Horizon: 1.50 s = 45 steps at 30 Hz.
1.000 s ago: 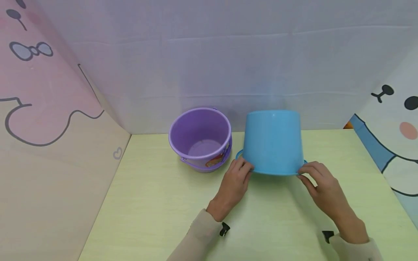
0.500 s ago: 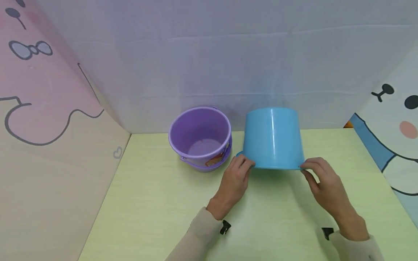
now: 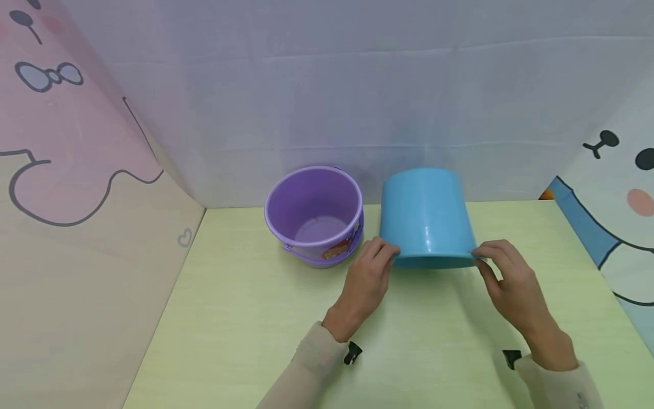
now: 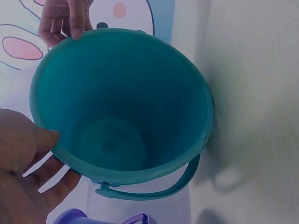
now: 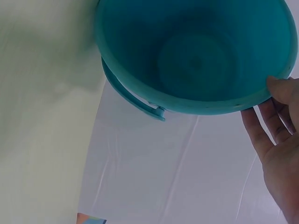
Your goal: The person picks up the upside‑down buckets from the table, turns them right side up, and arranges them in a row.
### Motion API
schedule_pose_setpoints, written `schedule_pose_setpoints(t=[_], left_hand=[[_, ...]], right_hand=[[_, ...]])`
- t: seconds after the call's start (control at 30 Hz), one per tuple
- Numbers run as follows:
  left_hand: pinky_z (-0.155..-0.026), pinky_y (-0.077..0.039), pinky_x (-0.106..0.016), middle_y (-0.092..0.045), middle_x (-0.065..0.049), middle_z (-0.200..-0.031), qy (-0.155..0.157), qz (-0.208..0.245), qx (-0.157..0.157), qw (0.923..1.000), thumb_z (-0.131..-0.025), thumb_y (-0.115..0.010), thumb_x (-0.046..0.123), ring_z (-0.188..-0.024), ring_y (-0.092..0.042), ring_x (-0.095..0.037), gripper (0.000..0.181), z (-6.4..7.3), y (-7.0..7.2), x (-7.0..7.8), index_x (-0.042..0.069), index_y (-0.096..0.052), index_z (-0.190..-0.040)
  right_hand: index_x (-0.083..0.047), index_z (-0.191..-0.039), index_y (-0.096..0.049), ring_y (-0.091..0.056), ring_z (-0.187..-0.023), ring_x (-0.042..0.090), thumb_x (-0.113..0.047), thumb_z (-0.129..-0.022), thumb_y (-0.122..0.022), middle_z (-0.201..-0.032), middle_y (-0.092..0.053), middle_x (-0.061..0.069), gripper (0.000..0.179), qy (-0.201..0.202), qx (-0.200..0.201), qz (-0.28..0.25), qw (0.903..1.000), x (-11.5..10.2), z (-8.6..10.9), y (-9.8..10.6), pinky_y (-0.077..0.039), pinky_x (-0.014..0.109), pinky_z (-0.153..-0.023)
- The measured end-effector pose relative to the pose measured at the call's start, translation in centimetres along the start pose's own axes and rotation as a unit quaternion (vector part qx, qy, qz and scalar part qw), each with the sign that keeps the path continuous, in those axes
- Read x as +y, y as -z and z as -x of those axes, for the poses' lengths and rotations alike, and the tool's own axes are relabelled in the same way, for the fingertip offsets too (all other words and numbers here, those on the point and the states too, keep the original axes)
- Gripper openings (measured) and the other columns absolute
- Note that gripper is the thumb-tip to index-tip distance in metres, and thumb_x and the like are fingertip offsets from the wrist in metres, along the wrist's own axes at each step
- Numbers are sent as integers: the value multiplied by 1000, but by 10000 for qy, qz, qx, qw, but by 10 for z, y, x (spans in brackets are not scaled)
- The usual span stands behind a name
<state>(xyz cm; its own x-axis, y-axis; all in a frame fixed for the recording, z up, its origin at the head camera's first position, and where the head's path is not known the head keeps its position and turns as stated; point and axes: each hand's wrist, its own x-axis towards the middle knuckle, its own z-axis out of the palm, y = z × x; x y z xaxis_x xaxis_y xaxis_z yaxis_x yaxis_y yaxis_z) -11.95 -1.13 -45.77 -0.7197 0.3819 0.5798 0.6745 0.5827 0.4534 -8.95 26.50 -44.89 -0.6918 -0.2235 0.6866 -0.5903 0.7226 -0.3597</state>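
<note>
A light blue bucket (image 3: 426,216) is tipped over, its mouth turned toward me and its base toward the back wall. My left hand (image 3: 365,281) pinches the left side of its rim, and my right hand (image 3: 511,289) pinches the right side. In the left wrist view, the thumb of the left hand (image 4: 28,154) lies just inside the rim with fingers outside; the bucket's inside is bare. The right wrist view has the right hand (image 5: 280,126) gripping likewise, with the bucket handle (image 5: 128,93) hanging loose along the rim.
An upright purple bucket (image 3: 278,218) stands close on the left of the blue one, its handle lowered. Behind both rises a white cloth wall (image 3: 357,102). Printed cartoon panels flank the pale green table (image 3: 230,318). A dark strap end (image 3: 352,353) sticks out by the left sleeve.
Both hands have raised the blue bucket's near rim slightly, tipping it further back so that a sliver of its opening now shows in the head view. The purple bucket stays put.
</note>
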Motion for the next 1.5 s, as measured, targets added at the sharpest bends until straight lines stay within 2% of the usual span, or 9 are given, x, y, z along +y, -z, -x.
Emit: schedule_pose_setpoints(t=[0.23, 0.8, 1.13, 1.27, 1.5], left_hand=[[-75, -57, -29, -62, -5, -104, 5, 48, 82, 10000, -99, -70, -4, -96, -63, -20, 15, -2, 3, 1, 7, -69, -109], [-79, -58, -31, -63, -5, -103, 130, 187, 112, 9997, -98, -71, -2, -97, -64, -22, 15, -5, 4, 0, 7, -70, -110], [-79, -58, -32, -63, -6, -102, 252, 342, 86, 9991, -98, -71, -3, -95, -64, -22, 15, -7, 6, -2, 6, -70, -110], [-80, -57, -32, -63, -7, -103, 311, 367, 68, 9988, -98, -71, -2, -95, -64, -21, 15, -8, 6, -3, 6, -70, -111], [-79, -58, -31, -64, -7, -104, 377, 406, 87, 9984, -98, -71, -2, -95, -64, -21, 16, -8, 8, -3, 6, -70, -112]], right_hand=[[10, -106, -65, -55, -93, 24, -41, -115, -42, -101, -63, 20, 57, 52, 90, -62, 9999, 0, -3, -2, -33, 2, -100], [11, -108, -66, -56, -95, 22, -41, -114, -43, -103, -63, 22, 57, 39, 61, -144, 9999, 5, -9, -3, -34, 3, -100], [11, -106, -67, -55, -99, 7, -39, -113, -47, -100, -64, 23, 55, 280, 274, -282, 9988, 11, -13, -8, -35, 3, -97], [11, -106, -67, -55, -99, 10, -40, -113, -46, -100, -64, 23, 55, 272, 260, -296, 9989, 11, -15, -9, -35, 3, -98], [11, -109, -66, -56, -93, 23, -40, -114, -45, -102, -64, 22, 56, 198, 113, -244, 9994, 10, -18, -8, -35, 4, -98]])
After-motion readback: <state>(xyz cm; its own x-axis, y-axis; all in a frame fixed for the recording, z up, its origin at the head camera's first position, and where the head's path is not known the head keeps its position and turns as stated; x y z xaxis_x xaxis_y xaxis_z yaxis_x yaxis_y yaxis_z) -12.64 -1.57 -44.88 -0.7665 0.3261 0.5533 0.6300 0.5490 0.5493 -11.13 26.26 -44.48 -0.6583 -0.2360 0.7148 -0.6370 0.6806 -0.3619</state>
